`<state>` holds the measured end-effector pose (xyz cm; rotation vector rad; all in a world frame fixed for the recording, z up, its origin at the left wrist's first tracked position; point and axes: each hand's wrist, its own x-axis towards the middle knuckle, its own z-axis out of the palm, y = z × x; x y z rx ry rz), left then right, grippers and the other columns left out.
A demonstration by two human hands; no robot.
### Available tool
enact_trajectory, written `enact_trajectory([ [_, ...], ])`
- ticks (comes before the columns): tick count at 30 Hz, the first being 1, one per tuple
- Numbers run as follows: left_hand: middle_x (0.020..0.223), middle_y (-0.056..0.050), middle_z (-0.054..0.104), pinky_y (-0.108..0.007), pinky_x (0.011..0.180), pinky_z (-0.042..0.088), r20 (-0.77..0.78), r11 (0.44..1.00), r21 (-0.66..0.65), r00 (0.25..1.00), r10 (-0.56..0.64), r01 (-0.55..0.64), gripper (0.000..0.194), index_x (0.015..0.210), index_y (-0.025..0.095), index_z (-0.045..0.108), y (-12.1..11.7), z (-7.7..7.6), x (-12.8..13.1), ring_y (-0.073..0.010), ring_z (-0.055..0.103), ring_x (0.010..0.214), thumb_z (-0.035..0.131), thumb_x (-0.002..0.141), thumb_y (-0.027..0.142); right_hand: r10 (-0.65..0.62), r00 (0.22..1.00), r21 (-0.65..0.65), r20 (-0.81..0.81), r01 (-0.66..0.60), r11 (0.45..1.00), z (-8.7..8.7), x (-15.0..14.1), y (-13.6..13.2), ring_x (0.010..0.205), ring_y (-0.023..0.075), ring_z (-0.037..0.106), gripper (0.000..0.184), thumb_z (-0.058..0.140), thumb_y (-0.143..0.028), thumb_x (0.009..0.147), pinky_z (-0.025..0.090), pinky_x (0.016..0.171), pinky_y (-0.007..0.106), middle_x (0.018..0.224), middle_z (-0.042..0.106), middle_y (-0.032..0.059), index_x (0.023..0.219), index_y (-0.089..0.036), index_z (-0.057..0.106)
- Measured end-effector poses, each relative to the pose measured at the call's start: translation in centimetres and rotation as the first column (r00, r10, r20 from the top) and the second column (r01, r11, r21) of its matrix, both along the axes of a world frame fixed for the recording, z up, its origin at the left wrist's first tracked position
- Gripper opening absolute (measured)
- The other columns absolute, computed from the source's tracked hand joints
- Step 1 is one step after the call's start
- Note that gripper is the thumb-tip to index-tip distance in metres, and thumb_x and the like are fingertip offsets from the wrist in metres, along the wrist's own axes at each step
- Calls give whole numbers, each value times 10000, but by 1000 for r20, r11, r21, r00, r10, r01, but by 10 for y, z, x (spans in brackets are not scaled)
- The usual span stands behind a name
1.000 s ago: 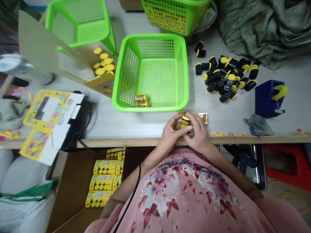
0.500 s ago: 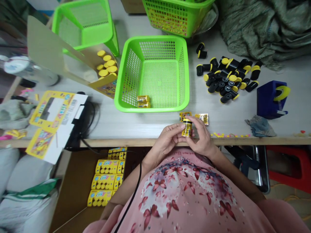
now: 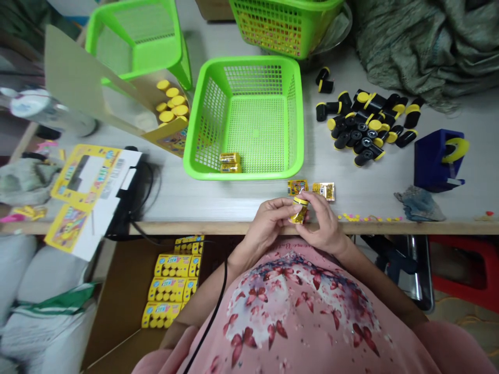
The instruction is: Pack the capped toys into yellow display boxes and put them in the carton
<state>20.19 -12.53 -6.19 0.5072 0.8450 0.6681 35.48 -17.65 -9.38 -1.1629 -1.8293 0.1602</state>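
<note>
A small canister (image 3: 298, 214) with a yellow cap and a shiny gold printed wrapping stands a little tilted between my hands, over the table's front edge. My left hand (image 3: 268, 222) grips it from the left, thumb and fingers against its side. From the right, my right hand (image 3: 325, 222) has its fingertips at the cap and its thumb near the base. Just beyond the fingers lie two flat gold printed packets, the left packet (image 3: 297, 187) and the right packet (image 3: 325, 191). Two gold-wrapped canisters (image 3: 230, 162) rest inside the green basket (image 3: 244, 175).
Black canisters with yellow caps (image 3: 362, 124) lie heaped at the right, near a blue tape dispenser (image 3: 434, 161) and a blue cloth (image 3: 419, 203). An opened carton (image 3: 166, 140) holds yellow-capped canisters at left. Small coloured bits (image 3: 370, 218) line the table edge (image 3: 218, 228).
The canister has come down toward me from its first position and turned in my fingers, its cap now tipping slightly. The two packets show more fully. The view has shifted slightly.
</note>
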Motion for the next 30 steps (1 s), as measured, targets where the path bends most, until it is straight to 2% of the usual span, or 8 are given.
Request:
enact_trajectory([
  [3, 704, -9, 753, -188, 641, 548, -57, 995, 54, 995, 88, -85, 369, 773, 133, 783, 1, 0, 3, -94, 669, 601, 994, 491, 241, -5, 1000, 15, -4, 5, 1000, -1, 0, 1, 1224, 292, 660, 789, 616, -133, 879, 596, 1037, 508, 1331, 665, 114, 1580, -288, 290],
  [9, 743, -37, 749, -257, 674, 596, 30, 998, 41, 998, -55, 53, 369, 777, 130, 764, 2, -3, -5, -142, 697, 639, 971, 585, 367, 7, 998, -125, -61, -15, 992, 3, 1, 4, 1262, 290, 628, 660, 631, -166, 881, 565, 1073, 513, 1333, 647, 120, 1501, -268, 428],
  [15, 763, -94, 760, -320, 739, 622, 112, 990, 3, 984, -139, 140, 412, 831, 111, 774, 3, -3, -8, -229, 755, 766, 925, 667, 458, -5, 1000, -99, -30, 2, 995, 4, 3, 5, 1188, 288, 661, 530, 659, -236, 895, 596, 1010, 500, 1266, 670, 117, 1403, -256, 511],
  [19, 633, -38, 709, -236, 585, 567, 16, 997, -7, 997, -74, 74, 353, 677, 125, 749, 6, 0, -8, -139, 663, 564, 977, 548, 362, -16, 1000, -75, -13, 14, 997, -2, 1, 5, 1158, 286, 665, 546, 646, -227, 897, 597, 1001, 490, 1225, 678, 124, 1422, -240, 495],
  [23, 611, -3, 694, -199, 553, 495, -157, 998, 42, 987, -28, 35, 353, 659, 137, 759, 8, 1, -6, -89, 593, 530, 997, 435, 272, -10, 999, -77, 40, 13, 997, -10, -2, 4, 1145, 294, 665, 536, 626, -226, 897, 594, 998, 508, 1196, 678, 124, 1415, -242, 490],
  [26, 672, -2, 722, -208, 590, 481, -294, 984, 175, 954, 64, -12, 349, 697, 152, 775, 6, 1, -1, -97, 599, 588, 991, 453, 278, -24, 997, -53, 67, 27, 998, -13, -4, 5, 1146, 298, 673, 540, 597, -186, 897, 590, 1004, 521, 1186, 686, 125, 1421, -240, 477],
  [28, 680, 8, 719, -210, 596, 469, -383, 949, 311, 908, 170, -46, 330, 706, 165, 778, 4, 1, 3, -104, 590, 614, 984, 475, 280, -48, 997, -48, 67, 51, 998, -13, -4, 7, 1160, 294, 676, 535, 577, -159, 904, 588, 1013, 522, 1197, 689, 125, 1421, -246, 471],
  [30, 695, 14, 718, -209, 616, 476, -384, 919, 389, 894, 230, -69, 323, 731, 171, 783, 3, 1, 5, -104, 588, 632, 978, 504, 294, -62, 997, -62, 39, 64, 996, -9, -3, 8, 1178, 281, 676, 521, 576, -151, 915, 590, 1023, 509, 1221, 692, 121, 1415, -257, 473],
])
